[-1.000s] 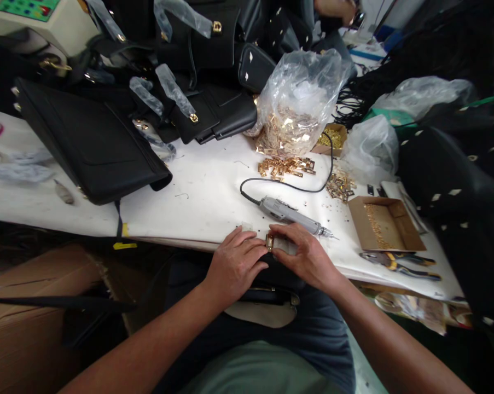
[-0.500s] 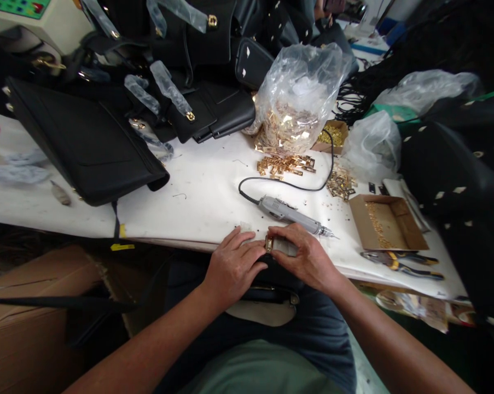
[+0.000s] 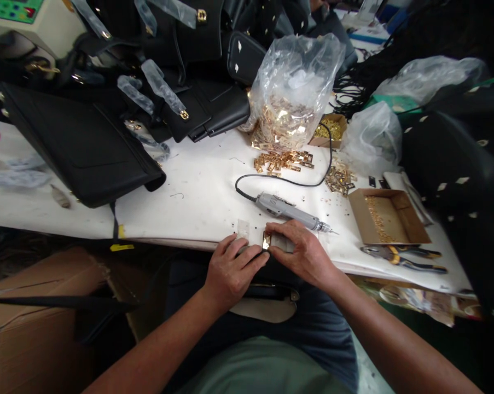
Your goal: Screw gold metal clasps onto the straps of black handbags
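Observation:
My left hand [image 3: 233,268] and my right hand [image 3: 302,253] meet at the table's near edge, fingers curled together around a small gold metal clasp [image 3: 266,239] on a wrapped strap end. A black bag [image 3: 271,293] lies in my lap beneath both hands. A grey electric screwdriver [image 3: 290,212] with a black cord lies on the white table [image 3: 205,197] just beyond my right hand.
A plastic bag of gold fittings [image 3: 290,104] stands behind loose gold pieces [image 3: 283,162]. A small cardboard box [image 3: 384,216] and pliers [image 3: 402,253] lie at right. Black handbags [image 3: 78,142] pile at the back left. A cardboard carton [image 3: 33,323] sits below left.
My left hand has curled its fingers more tightly by the clasp. The view has tilted slightly, so everything sits a little higher in the picture.

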`<act>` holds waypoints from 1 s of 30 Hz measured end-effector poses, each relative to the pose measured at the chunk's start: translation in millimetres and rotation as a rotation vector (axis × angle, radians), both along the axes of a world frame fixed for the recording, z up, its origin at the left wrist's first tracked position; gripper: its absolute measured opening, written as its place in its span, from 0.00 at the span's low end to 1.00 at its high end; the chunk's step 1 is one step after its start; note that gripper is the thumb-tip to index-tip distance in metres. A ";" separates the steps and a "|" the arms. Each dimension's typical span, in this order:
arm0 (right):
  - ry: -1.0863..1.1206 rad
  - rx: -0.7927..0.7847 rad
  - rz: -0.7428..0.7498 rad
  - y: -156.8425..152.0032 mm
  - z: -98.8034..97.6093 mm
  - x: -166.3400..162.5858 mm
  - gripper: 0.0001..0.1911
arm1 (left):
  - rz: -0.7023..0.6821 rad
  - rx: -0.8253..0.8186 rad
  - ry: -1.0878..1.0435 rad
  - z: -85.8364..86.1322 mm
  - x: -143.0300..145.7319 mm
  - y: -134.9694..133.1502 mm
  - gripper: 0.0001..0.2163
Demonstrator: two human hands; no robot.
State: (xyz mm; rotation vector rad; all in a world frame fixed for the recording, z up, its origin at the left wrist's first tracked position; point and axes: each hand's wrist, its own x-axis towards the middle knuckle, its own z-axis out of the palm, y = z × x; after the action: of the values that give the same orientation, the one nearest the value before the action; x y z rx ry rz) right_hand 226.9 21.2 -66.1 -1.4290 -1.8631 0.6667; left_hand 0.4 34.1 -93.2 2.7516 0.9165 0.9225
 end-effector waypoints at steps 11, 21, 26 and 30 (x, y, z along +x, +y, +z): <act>-0.027 -0.005 -0.010 1.0 2.2 -2.9 0.22 | -0.005 -0.094 0.001 11.4 2.2 5.9 0.09; -0.118 0.054 -0.018 1.5 8.1 -6.5 0.19 | -0.043 -0.102 0.027 9.1 0.8 7.0 0.09; -0.114 0.024 -0.012 2.4 8.8 -5.6 0.19 | -0.044 -0.090 0.014 8.8 0.2 7.9 0.08; -0.092 0.015 -0.007 2.3 7.9 -4.2 0.21 | -0.039 -0.091 -0.002 9.3 1.2 8.5 0.07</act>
State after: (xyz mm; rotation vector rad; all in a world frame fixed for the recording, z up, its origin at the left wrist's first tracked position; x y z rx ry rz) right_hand 222.7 23.4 -58.1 -1.4785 -1.9280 0.5918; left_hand 1.6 42.6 -83.9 2.6819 0.8782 0.8554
